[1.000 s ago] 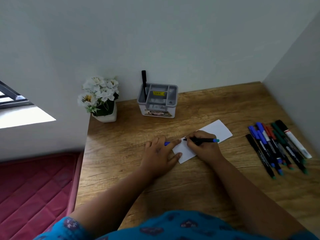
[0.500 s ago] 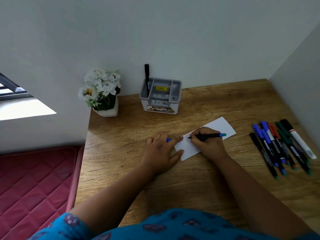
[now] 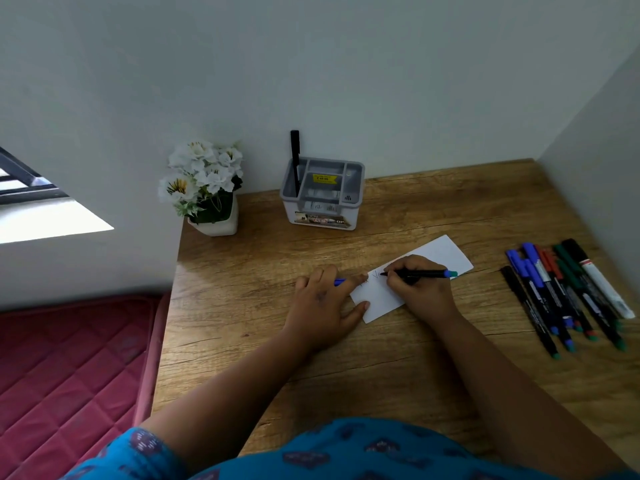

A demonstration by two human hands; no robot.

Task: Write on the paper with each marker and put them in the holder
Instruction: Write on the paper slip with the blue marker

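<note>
The right hand [image 3: 420, 289] grips a black marker [image 3: 420, 273] with its tip on the paper [image 3: 446, 252], which the left hand [image 3: 325, 303] pins flat while holding a blue cap [image 3: 340, 281], leaving the holder [image 3: 322, 197] beyond both hands for afterwards.

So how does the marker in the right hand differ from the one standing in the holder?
The marker in the right hand lies nearly flat, tip on the paper; the marker in the holder stands upright in the holder, untouched. The held one shows a teal end; the standing one looks all black. Both have black barrels.
</note>
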